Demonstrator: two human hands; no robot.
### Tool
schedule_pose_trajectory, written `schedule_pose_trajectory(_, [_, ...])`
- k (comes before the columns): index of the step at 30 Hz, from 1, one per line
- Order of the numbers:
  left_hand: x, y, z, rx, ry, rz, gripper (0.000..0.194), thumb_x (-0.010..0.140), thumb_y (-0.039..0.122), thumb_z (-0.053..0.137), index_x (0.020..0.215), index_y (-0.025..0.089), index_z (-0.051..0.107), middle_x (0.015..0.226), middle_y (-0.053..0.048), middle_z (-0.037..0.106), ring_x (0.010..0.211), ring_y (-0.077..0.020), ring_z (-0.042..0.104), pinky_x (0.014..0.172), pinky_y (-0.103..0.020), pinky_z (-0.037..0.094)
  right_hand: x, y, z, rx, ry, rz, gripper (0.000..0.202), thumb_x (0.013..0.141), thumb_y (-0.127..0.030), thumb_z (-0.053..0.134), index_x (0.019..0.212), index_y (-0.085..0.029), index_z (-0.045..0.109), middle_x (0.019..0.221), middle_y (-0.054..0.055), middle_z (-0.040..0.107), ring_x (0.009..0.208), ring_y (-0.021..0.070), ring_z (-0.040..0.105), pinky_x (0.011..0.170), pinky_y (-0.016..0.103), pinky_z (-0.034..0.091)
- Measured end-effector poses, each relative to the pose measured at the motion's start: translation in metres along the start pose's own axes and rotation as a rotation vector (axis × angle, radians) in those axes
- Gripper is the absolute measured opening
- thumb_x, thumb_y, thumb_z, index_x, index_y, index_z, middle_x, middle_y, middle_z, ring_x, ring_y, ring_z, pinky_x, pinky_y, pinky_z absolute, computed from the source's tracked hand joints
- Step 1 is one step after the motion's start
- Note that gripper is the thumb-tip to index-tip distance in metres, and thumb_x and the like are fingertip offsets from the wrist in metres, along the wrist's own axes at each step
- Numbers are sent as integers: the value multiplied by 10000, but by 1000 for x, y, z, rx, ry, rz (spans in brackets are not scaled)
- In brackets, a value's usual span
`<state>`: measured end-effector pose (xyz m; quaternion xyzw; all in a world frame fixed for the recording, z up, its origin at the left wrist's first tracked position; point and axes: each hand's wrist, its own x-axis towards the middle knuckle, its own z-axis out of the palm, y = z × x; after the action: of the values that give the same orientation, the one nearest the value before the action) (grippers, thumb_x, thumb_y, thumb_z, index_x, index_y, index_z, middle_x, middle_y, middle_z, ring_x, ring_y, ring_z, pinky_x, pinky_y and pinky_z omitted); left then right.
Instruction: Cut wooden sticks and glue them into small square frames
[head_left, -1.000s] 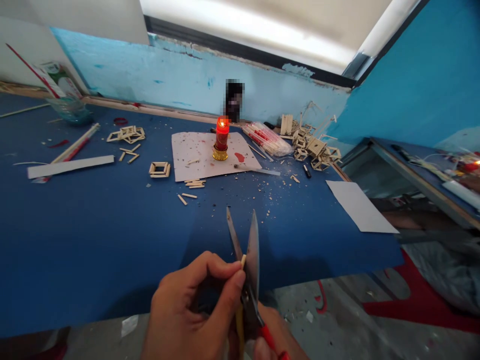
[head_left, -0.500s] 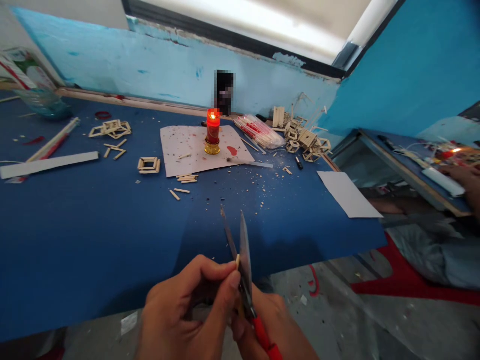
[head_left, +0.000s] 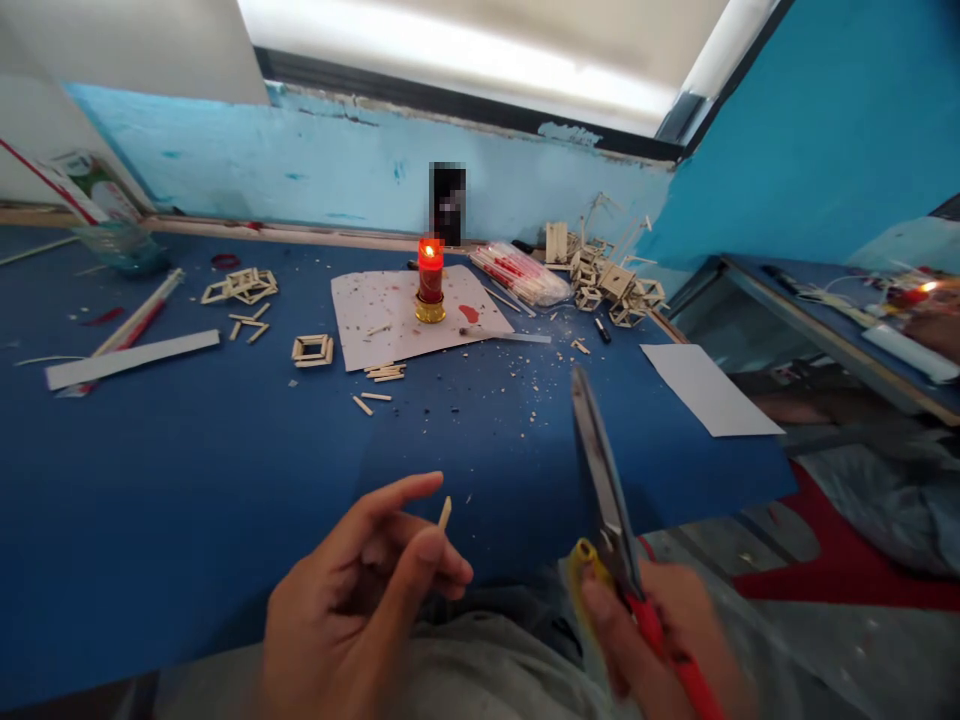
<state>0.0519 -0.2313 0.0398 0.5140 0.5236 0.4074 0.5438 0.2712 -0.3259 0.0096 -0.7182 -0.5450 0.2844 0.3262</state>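
Between thumb and fingers, my left hand (head_left: 367,580) pinches a short wooden stick (head_left: 445,513), its index finger raised. To the right, my right hand (head_left: 660,630) grips red-handled scissors (head_left: 611,490), blades together and pointing up and away. A yellow object (head_left: 586,560) shows beside the scissors at my right thumb; what it is I cannot make out. Several cut sticks (head_left: 386,372) lie on the blue table (head_left: 150,480) beyond my left hand, close to a small square stick frame (head_left: 312,350).
A lit red candle (head_left: 430,280) stands on stained paper (head_left: 360,320). Behind are a bag of sticks (head_left: 521,273) and stick structures (head_left: 619,285). White paper (head_left: 709,390) lies right; a plastic container (head_left: 120,245) stands left. A person's hand shows at the far-right table.
My right hand has moved right with the scissors, away from my left hand, and the blades have closed. My left hand has shifted slightly left, its index finger lifted off the stick.
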Motion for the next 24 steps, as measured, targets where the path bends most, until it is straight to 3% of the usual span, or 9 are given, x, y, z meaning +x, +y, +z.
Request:
schedule_pose_trajectory(2, [8,-1,-8,-32,-143,-7,257,971,484,761,1142,297,806,735,1,815,679,-172,783,656,-196,646,17,8,-15,-166,120,-16,525,968,-643,647,671,-238,497,526,-51,466,472,116,418,470,245,331])
schedule_pose_trajectory(4, [15,0,-11,-101,-230,-25,232,973,476,769,1099,289,824,767,-9,826,716,-173,795,691,-193,651,34,16,-26,-275,131,-12,540,931,-670,674,664,-239,491,532,-59,469,485,118,421,489,242,354])
schedule_pose_trajectory(8, [20,2,-9,-240,-256,-45,173,990,452,766,1045,295,813,780,7,812,755,-154,785,735,-182,633,64,22,-40,-394,78,66,543,954,-722,589,693,-253,511,563,-41,539,526,160,500,526,268,390])
schedule_pose_trajectory(13, [30,4,-14,-356,-392,-56,124,1029,404,732,1056,286,759,824,4,807,843,-152,757,843,-215,596,114,27,-72,-790,62,92,429,877,-696,692,1031,-298,733,888,45,796,793,327,726,616,345,409])
schedule_pose_trajectory(17, [47,15,-24,-518,-431,-196,54,986,263,766,952,222,752,826,-15,781,822,-154,731,792,-222,605,160,41,-102,-724,-202,-102,411,924,-578,695,1142,-234,753,1055,104,821,913,342,751,693,369,485])
schedule_pose_trajectory(21, [58,22,-28,-571,-391,-261,20,965,202,768,945,202,766,835,-18,768,807,-138,721,760,-196,603,191,45,-120,-608,-348,-215,455,945,-528,703,1283,-226,748,1241,100,804,1052,303,754,879,363,556])
schedule_pose_trajectory(24, [60,23,-26,-533,-394,-274,21,962,209,783,950,212,766,882,-15,775,819,-136,726,771,-199,605,206,40,-126,-564,-425,-257,494,974,-516,687,1381,-238,719,1341,103,772,1117,301,746,921,354,553])
